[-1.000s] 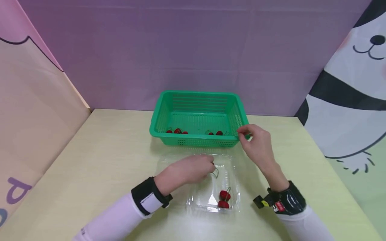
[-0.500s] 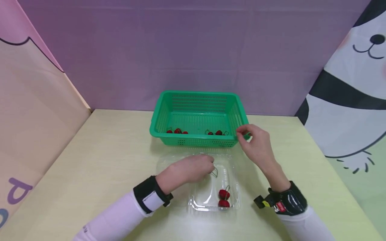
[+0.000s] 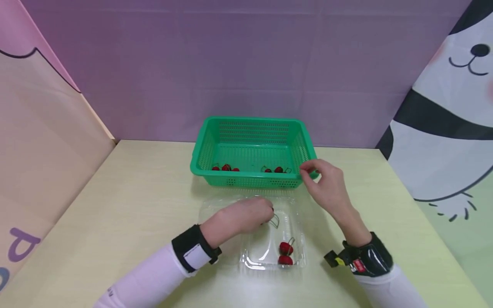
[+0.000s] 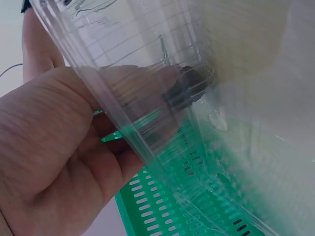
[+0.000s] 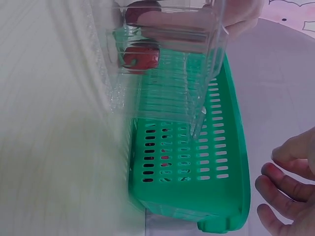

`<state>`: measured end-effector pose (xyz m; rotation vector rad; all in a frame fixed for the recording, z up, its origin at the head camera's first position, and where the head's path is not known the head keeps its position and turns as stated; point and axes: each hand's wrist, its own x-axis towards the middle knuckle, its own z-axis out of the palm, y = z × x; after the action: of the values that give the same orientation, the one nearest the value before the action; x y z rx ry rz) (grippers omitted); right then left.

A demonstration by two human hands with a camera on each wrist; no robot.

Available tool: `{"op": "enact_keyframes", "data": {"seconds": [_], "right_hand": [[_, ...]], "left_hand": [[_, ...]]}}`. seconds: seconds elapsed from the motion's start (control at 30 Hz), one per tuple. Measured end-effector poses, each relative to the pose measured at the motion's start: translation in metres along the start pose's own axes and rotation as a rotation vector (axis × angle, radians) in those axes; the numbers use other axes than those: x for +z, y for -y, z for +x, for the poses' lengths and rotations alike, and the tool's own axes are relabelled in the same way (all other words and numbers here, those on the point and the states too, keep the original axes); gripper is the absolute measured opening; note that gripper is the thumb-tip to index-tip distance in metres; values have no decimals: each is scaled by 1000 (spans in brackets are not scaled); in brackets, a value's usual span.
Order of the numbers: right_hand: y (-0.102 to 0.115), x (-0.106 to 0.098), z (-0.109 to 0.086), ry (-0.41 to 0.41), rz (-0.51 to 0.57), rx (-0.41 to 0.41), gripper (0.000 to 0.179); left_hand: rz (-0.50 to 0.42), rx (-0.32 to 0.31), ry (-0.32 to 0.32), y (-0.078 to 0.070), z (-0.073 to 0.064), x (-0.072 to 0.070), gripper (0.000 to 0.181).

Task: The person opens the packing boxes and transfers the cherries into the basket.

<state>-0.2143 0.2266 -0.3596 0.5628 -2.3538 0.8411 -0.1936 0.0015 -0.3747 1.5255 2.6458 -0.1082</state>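
My left hand (image 3: 242,216) reaches into a clear plastic clamshell box (image 3: 256,256) and pinches a dark red cherry (image 4: 189,86) at its fingertips. In the head view that cherry is mostly hidden, but its thin stem (image 3: 275,221) sticks out below the fingers. Two red cherries (image 3: 285,253) lie in the box's near right corner; they show through the wall in the right wrist view. My right hand (image 3: 327,184) hovers by the right end of a green basket (image 3: 250,182), thumb and fingers loosely bent with nothing between them. The right wrist view shows it apart from the basket.
Several cherries (image 3: 226,167) lie along the near side inside the basket, behind the box. The light wooden table (image 3: 146,192) runs back to a purple cloth wall (image 3: 246,64). Printed cloth panels (image 3: 443,107) border it on both sides.
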Motion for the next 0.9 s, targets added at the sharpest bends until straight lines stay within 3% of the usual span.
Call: {"op": "enact_keyframes", "data": {"seconds": [0.53, 0.73, 0.9], "right_hand": [[5, -3, -2, 5, 2, -18, 9], [10, -4, -2, 14, 10, -30, 10], [13, -6, -3, 21, 10, -42, 10]], "left_hand": [[-98, -59, -16, -3, -3, -5, 14], [-153, -68, -60, 0, -8, -12, 13], [-202, -54, -144, 7, -12, -17, 12]]}}
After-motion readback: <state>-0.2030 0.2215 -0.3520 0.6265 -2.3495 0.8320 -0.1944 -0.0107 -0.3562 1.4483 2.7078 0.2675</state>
